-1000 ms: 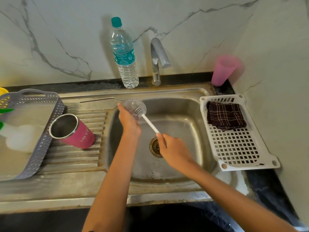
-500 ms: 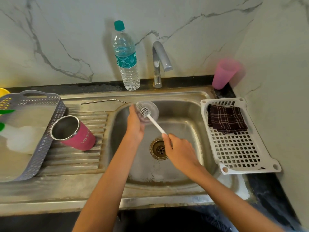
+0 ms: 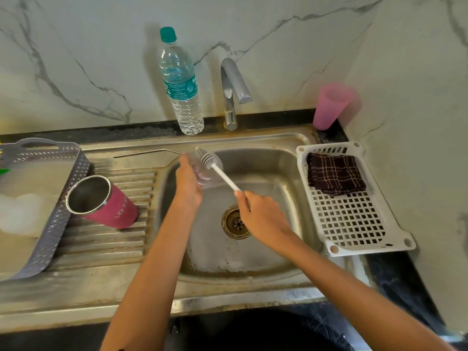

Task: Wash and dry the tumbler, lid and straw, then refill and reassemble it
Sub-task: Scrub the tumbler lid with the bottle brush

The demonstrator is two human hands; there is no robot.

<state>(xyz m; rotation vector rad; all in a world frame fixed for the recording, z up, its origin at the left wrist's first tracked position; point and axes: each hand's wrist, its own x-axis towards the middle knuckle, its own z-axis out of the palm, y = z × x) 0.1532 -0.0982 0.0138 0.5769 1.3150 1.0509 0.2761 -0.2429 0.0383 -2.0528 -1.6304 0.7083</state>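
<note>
- the left hand (image 3: pixel 188 183) holds a clear round plastic lid (image 3: pixel 209 173) above the back-left corner of the stainless steel sink bowl (image 3: pixel 228 259); its fingers are curled round the lid's near edge.
- the right hand (image 3: pixel 263 216) is over the middle of the sink bowl, above the drain; its fingers are closed in a pinch on the handle of a white long-handled bottle brush (image 3: pixel 224 174).
- the brush's bristle head lies against the lid.
- a pink steel tumbler (image 3: pixel 101 202) lies on its side on the ribbed drainboard left of the sink bowl, mouth open toward the left.
- a thin bent metal straw (image 3: pixel 147 153) lies at the back of that drainboard, left of the sink bowl.
- a clear water bottle with a teal cap (image 3: pixel 181 84) stands upright behind the sink bowl, just left of the chrome tap (image 3: pixel 233 89).
- right of the sink bowl, a white slotted tray (image 3: pixel 354 224) carries a folded dark checked cloth (image 3: pixel 334 173).
</note>
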